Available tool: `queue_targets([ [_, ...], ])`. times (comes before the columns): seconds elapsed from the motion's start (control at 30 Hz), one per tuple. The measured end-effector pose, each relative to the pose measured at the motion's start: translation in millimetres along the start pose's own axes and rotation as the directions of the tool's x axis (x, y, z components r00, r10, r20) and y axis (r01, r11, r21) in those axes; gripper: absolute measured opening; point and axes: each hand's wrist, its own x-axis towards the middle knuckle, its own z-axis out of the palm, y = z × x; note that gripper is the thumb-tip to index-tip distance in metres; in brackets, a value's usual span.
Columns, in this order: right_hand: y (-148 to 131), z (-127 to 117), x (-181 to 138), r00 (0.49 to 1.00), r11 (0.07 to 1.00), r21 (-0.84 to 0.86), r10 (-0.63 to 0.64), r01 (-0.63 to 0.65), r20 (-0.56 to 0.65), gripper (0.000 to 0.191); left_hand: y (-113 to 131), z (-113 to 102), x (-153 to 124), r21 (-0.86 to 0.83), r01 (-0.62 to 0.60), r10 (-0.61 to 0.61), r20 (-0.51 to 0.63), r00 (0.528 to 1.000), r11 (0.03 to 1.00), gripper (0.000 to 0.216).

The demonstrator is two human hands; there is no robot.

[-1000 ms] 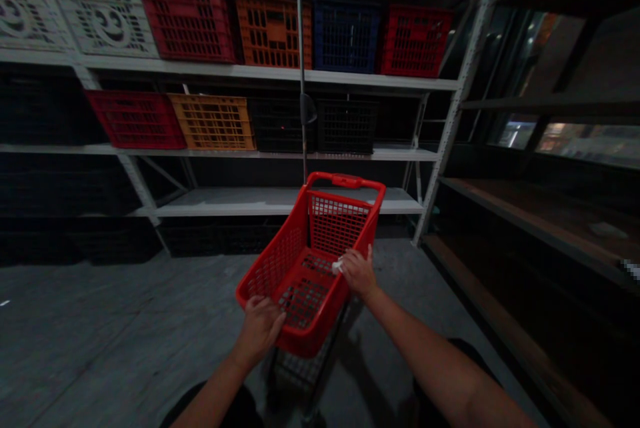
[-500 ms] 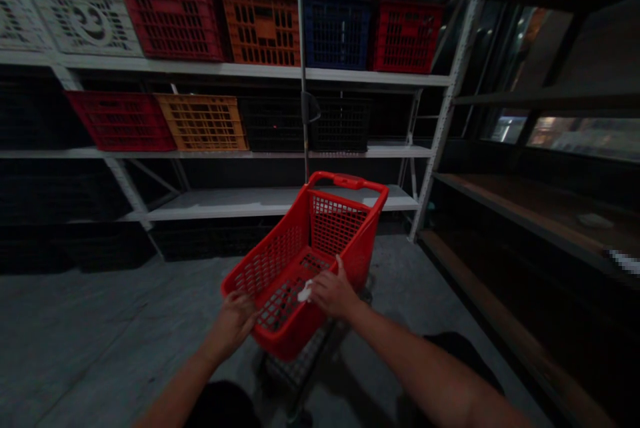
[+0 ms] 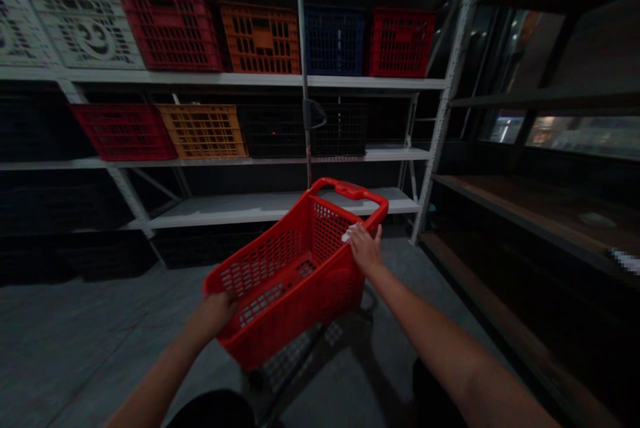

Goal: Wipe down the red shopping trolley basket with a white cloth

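Head view: concrete floor point(image 3: 100, 321), crate-lined metal shelving point(image 3: 280, 81), both hands on red basket point(image 3: 295, 275).

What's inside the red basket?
The red basket looks empty: only its mesh floor and walls show. The near corner is hidden behind its wall. The right hand holds a small white thing at the rim; the left hand grips the near edge.
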Motion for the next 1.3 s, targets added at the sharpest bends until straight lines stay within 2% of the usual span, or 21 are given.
queue_targets([
  [0.03, -15.6, 4.6, -9.6, 1.000, 0.999, 0.038, -0.021, 0.021, 0.005, 0.028, 15.5, -2.6, 0.2, -0.040, 0.033, -0.035, -0.025, 0.999, 0.999, 0.036],
  [0.13, -65.4, 18.4, -36.0, 0.998, 0.988, 0.142, -0.064, 0.059, 0.027, 0.027, 67.9, -6.9, -2.3, -0.118, 0.002, -0.016, -0.117, 0.993, 0.993, 0.048],
  [0.2, -91.0, 24.8, -46.1, 0.996, 0.979, 0.192, -0.080, 0.071, 0.040, 0.025, 96.1, -5.5, -4.9, -0.121, -0.016, 0.001, -0.128, 0.992, 0.993, 0.053],
  [0.3, -104.3, 27.1, -47.3, 0.990, 0.967, 0.226, -0.132, 0.118, 0.047, 0.021, 113.3, 2.1, -8.2, -0.019, 0.063, -0.065, -0.155, 0.986, 0.998, 0.060],
  [0.43, -79.4, 15.3, -33.8, 0.972, 0.955, 0.206, -0.229, 0.214, 0.051, 0.022, 101.8, 12.9, -10.4, 0.060, 0.011, 0.005, -0.262, 0.965, 0.998, 0.056],
  [0.6, -17.4, -18.0, -16.1, 0.976, 0.976, 0.051, -0.213, 0.210, 0.044, 0.027, 92.4, 17.4, -10.7, 0.063, -0.015, 0.032, -0.285, 0.958, 0.998, 0.052],
  [0.67, 8.5, -31.4, -11.0, 0.990, 0.990, -0.021, -0.140, 0.140, -0.018, 0.027, 94.4, 18.1, -10.7, 0.060, -0.012, 0.029, -0.291, 0.956, 0.998, 0.052],
  [0.77, 34.6, -42.7, -8.1, 0.982, 0.994, -0.088, 0.052, -0.069, -0.182, 0.028, 99.1, 19.5, -10.5, 0.056, 0.002, 0.015, -0.292, 0.956, 0.998, 0.051],
  [0.83, 35.2, -41.1, -11.7, 0.953, 0.981, -0.084, 0.147, -0.174, -0.264, 0.028, 102.2, 20.6, -10.5, 0.069, 0.024, -0.003, -0.289, 0.957, 0.997, 0.051],
  [0.9, 19.4, -31.5, -20.6, 0.950, 0.981, -0.056, 0.164, -0.185, -0.265, 0.025, 105.2, 21.9, -10.7, 0.079, 0.036, -0.012, -0.288, 0.958, 0.996, 0.053],
  [0.97, -8.7, -15.9, -33.6, 0.977, 0.993, -0.014, 0.109, -0.113, -0.182, 0.022, 108.1, 23.2, -11.5, 0.070, 0.035, -0.013, -0.284, 0.959, 0.997, 0.053],
  [1.03, -39.0, 1.3, -47.0, 0.998, 0.999, 0.035, -0.013, 0.015, -0.058, 0.021, 110.8, 24.5, -12.9, 0.049, 0.028, -0.013, -0.283, 0.959, 0.998, 0.053],
  [1.1, -59.2, 13.9, -56.0, 0.991, 0.987, 0.091, -0.135, 0.133, 0.023, 0.022, 112.7, 25.9, -14.4, 0.034, 0.027, -0.016, -0.291, 0.957, 0.999, 0.052],
  [1.17, -60.5, 17.1, -56.8, 0.984, 0.974, 0.145, -0.179, 0.177, 0.003, 0.024, 113.5, 27.2, -15.7, 0.034, 0.022, -0.010, -0.303, 0.953, 0.999, 0.052],
  [1.2, -53.8, 14.8, -53.9, 0.987, 0.972, 0.169, -0.158, 0.163, -0.039, 0.025, 113.8, 27.8, -16.3, 0.035, 0.019, -0.007, -0.307, 0.952, 0.999, 0.053],
  [1.3, -17.2, -2.3, -37.3, 0.979, 0.978, 0.209, 0.048, -0.005, -0.198, 0.031, 116.0, 29.6, -17.9, 0.036, 0.015, -0.003, -0.317, 0.949, 0.999, 0.053],
])
